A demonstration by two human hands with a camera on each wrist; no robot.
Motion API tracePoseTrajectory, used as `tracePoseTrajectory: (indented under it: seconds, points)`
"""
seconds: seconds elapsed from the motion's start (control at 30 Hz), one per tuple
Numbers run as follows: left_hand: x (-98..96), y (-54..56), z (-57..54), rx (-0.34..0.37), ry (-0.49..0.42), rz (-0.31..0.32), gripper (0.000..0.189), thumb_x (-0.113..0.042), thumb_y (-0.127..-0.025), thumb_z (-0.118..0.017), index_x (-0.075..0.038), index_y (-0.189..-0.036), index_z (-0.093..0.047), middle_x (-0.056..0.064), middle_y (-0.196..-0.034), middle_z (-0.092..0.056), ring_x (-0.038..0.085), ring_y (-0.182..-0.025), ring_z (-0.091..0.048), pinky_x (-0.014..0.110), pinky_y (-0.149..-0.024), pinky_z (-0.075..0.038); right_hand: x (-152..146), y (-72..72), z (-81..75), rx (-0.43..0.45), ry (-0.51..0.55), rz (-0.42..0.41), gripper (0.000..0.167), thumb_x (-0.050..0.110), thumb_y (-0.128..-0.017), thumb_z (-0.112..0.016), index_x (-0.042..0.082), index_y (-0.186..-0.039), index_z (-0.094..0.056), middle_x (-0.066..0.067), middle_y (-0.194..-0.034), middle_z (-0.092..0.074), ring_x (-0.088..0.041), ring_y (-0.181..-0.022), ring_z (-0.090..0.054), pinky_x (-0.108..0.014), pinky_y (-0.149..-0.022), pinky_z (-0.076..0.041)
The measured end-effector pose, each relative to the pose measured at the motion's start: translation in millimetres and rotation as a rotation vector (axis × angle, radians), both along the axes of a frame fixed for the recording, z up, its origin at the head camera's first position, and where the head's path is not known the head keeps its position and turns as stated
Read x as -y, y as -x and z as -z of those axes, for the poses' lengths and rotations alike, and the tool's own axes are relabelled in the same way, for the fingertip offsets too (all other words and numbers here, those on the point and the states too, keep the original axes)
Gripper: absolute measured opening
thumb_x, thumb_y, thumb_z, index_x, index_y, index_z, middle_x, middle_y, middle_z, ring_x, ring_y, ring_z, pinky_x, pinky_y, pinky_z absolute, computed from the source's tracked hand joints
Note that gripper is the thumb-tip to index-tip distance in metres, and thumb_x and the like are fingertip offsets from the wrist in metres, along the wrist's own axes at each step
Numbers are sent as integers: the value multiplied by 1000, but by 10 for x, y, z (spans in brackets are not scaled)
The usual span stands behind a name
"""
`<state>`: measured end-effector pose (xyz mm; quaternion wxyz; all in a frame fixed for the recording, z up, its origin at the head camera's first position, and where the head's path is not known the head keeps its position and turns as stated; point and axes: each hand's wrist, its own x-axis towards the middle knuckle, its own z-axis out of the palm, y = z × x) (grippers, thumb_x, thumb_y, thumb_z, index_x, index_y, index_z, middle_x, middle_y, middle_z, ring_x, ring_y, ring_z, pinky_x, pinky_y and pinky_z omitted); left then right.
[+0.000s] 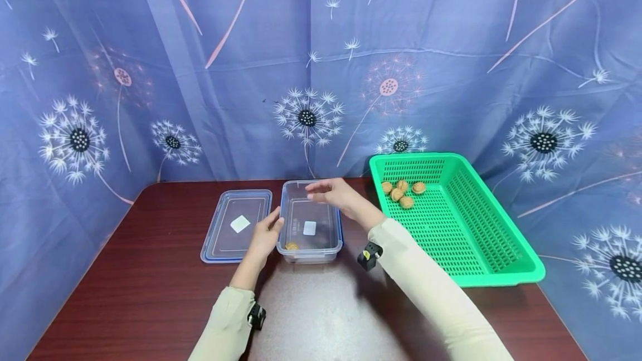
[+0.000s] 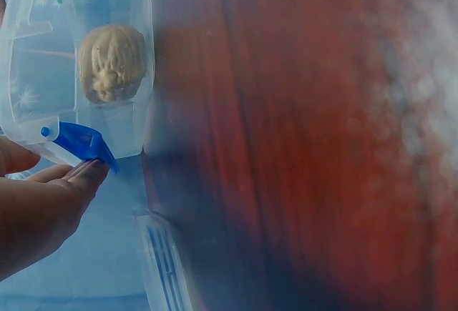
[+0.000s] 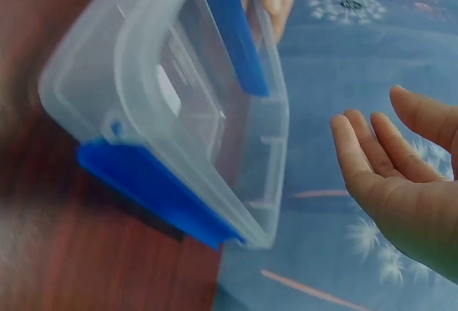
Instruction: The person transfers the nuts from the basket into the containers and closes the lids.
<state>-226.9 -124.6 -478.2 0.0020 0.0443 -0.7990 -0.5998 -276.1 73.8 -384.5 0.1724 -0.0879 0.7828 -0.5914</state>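
A clear plastic food container (image 1: 311, 249) with blue side latches stands uncovered on the table. One walnut (image 2: 112, 64) lies inside it, at the near left corner in the head view. My left hand (image 1: 264, 238) holds the container's left side, its thumb by the rim and its fingers against the blue latch (image 2: 79, 141). Over the far right part of the container hovers my right hand (image 1: 333, 193), fingers loosely bent and apart. Nothing shows between those fingers in the right wrist view, where the hand (image 3: 408, 189) is clear of the rim.
Left of the container lies its clear lid (image 1: 228, 238) with a blue edge, flat on the dark red wooden table (image 1: 150, 272). A green plastic basket (image 1: 494, 280) stands on the right, with several walnuts (image 1: 397, 194) in its far left corner. A blue dandelion-patterned curtain (image 1: 225, 99) hangs behind.
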Motion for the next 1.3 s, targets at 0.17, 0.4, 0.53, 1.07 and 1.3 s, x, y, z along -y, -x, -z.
tracePoseTrajectory:
  seconds: [0.17, 0.4, 0.53, 1.07, 1.3]
  points:
    - [2, -7, -8, 2, -6, 5, 46, -13, -101, -48, -1, -144, -40, 19, -149, -36, 37, -140, -28, 49, -114, -26, -187, 90, -132, -13, 18, 11, 36, 7, -92, -64, -2, -126, -60, -20, -125, -61, -30, -114, -59, -40, -102, -46]
    - [7, -10, 2, 4, -1, 9, 46, -12, -101, -47, -1, -145, -40, 18, -150, -36, 37, -140, -28, 48, -114, -27, -471, 204, -290, -35, 110, 96, 39, 3, -93, -60, -7, -130, -54, -24, -133, -54, -32, -120, -55, -35, -102, -46]
    - [6, -12, 6, 7, -3, 9, 46, -13, -101, -48, -1, -145, -40, 18, -150, -35, 37, -140, -28, 48, -114, -28, -664, 225, -412, -33, 59, 142, 40, 8, -95, -60, -2, -133, -53, -20, -137, -53, -33, -125, -51, -37, -107, -42]
    - [15, 9, 15, 4, 4, 6, 46, -13, -101, -48, -1, -145, -40, 18, -150, -36, 36, -140, -28, 48, -114, -28, -1537, 433, -308, 2, 82, 365, 52, 18, -98, -56, 2, -145, -39, -17, -148, -40, -31, -134, -41, -35, -112, -35]
    - [10, 9, 21, -2, 5, 7, 46, -13, -101, -48, -1, -144, -40, 18, -149, -37, 36, -139, -29, 47, -113, -29, -1779, 432, -38, 50, 44, 412, 54, 20, -100, -53, 2, -148, -34, -17, -152, -32, -30, -138, -35, -39, -115, -30]
